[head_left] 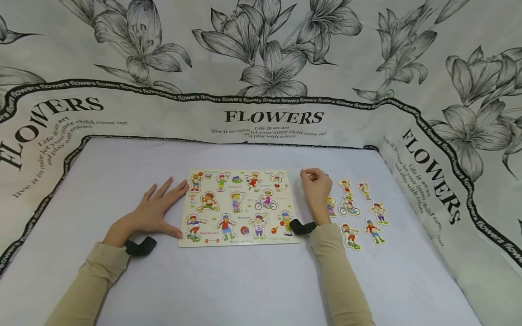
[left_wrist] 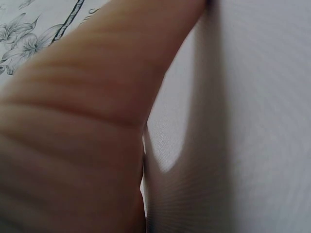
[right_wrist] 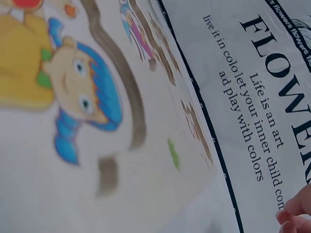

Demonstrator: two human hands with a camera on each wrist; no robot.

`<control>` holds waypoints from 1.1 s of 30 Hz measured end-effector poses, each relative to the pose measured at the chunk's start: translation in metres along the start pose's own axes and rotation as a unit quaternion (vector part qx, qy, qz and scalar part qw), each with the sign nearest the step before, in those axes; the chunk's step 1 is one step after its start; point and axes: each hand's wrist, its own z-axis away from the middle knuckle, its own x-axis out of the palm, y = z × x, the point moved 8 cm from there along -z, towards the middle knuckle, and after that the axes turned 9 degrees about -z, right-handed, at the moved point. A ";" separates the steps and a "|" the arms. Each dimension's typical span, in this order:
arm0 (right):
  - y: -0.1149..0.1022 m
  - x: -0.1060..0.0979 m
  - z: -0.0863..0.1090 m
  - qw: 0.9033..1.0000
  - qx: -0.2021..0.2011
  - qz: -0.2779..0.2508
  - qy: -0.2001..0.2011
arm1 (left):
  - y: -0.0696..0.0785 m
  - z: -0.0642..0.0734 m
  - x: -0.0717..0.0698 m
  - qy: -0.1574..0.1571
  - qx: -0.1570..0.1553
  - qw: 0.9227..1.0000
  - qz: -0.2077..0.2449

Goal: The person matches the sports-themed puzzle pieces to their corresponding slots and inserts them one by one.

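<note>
A cream puzzle board (head_left: 244,244) printed with children playing sports lies on the white table. At its left side my left hand (head_left: 152,213) spreads its fingers flat, with the thumb and fingertips at the board's edge. In the left wrist view, only a blurred part of this hand (left_wrist: 87,107) shows. My right hand (head_left: 316,190) stands just past the board's right edge with its fingers curled. Its fingertips (right_wrist: 294,213) come together in the right wrist view; whether they hold a piece is hidden. A golfer piece (head_left: 331,207) lies partly behind this hand.
Several figure pieces lie to the right, among them a cyclist (head_left: 350,206), a skateboarder (head_left: 350,237) and a roller skater (head_left: 374,232). A white cloth (head_left: 269,77) with black flowers and lettering stands behind the table and at its sides. Black wrist cameras (head_left: 140,246) sit on both arms.
</note>
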 end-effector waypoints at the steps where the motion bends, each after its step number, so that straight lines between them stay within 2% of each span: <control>1: 0.003 -0.005 -0.001 1.000 0.001 0.004 0.011 | 0.000 0.000 0.000 0.000 0.000 1.000 0.000; 5: 0.011 -0.022 -0.004 0.999 0.015 0.035 0.036 | 0.001 0.000 0.000 0.001 0.001 1.000 0.003; 8: 0.015 -0.031 -0.007 0.995 0.029 0.086 0.041 | 0.002 0.000 0.000 0.003 0.003 1.000 0.005; 12: 0.022 -0.039 -0.012 0.985 0.051 0.163 0.030 | 0.001 0.000 0.001 0.006 0.003 1.000 0.004; 14: 0.026 -0.041 -0.014 0.981 0.066 0.180 0.015 | 0.000 0.000 0.001 0.005 0.003 1.000 0.004; 17: 0.033 -0.042 -0.016 0.978 0.091 0.189 -0.015 | 0.000 0.000 0.001 0.005 0.004 1.000 0.002; 21: 0.041 -0.039 -0.016 0.976 0.103 0.186 -0.049 | 0.001 0.001 0.000 0.006 0.005 1.000 0.003; 33: 0.048 -0.043 -0.020 0.982 0.076 0.169 -0.031 | 0.001 0.000 -0.001 0.003 0.001 1.000 0.005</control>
